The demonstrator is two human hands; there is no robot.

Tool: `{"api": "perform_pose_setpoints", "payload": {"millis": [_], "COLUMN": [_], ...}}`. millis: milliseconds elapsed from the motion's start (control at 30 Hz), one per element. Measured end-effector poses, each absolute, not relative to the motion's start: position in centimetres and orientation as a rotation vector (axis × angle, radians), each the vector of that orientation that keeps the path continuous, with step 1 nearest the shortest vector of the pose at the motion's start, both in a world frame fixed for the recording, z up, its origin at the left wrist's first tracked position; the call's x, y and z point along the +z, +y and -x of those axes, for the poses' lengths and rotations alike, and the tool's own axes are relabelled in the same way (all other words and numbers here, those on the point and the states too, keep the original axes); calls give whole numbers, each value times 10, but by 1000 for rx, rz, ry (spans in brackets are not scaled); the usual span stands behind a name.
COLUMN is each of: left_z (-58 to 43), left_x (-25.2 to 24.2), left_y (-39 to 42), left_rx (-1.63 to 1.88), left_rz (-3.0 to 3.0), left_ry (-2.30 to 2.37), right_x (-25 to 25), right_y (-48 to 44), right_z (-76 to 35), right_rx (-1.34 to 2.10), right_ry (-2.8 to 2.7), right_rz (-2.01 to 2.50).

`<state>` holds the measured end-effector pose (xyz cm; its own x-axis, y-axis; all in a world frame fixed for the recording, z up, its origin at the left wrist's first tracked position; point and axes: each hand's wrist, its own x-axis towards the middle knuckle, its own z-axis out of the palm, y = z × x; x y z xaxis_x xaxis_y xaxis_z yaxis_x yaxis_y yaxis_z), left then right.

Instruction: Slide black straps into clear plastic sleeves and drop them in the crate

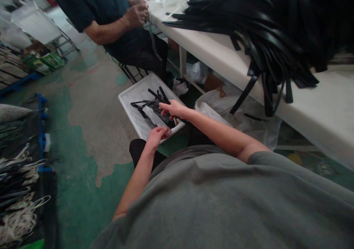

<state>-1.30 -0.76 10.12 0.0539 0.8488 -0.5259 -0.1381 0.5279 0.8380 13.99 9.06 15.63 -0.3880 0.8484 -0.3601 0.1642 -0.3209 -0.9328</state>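
Observation:
A white plastic tray (128, 103) sits low in front of me, holding black straps (163, 93) and a clear plastic bag (153, 117) with a whitish part. My left hand (157, 135) is at the tray's near edge, thumb and fingers pinched on the thin, see-through edge of what looks like this bag. Over the tray's right side reaches my right hand (177, 109), its fingers stretched to the left above the bag and straps. Its palm side is hidden.
A large heap of black straps (265, 28) overhangs the white table (215, 50) on the right. Another person (110, 20) sits ahead, both hands at the table corner with a thin strip. Plastic sacks (210, 103) lie under the table. Bundled cords (19, 219) lie at left.

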Motion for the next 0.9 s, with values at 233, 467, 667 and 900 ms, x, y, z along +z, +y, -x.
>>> {"api": "perform_pose_setpoints", "payload": {"millis": [233,467,667,900], "left_z": [24,27,20,16], "left_x": [129,143,152,145], "left_y": [18,36,37,40], "left_rx": [1240,1392,1386,1461], "left_rz": [-145,-123,-220,-202], "left_ry": [1211,1162,1150,1221], "right_x": [149,154,157,154], "right_y": [57,23,18,12], "right_z": [-171,-182,-182,-183], "right_rx": [1942,1924,1698,1377], "right_ry": [-1325,-1305,-1346,-1500], "right_rz": [1116,1066,1215,1228]}}
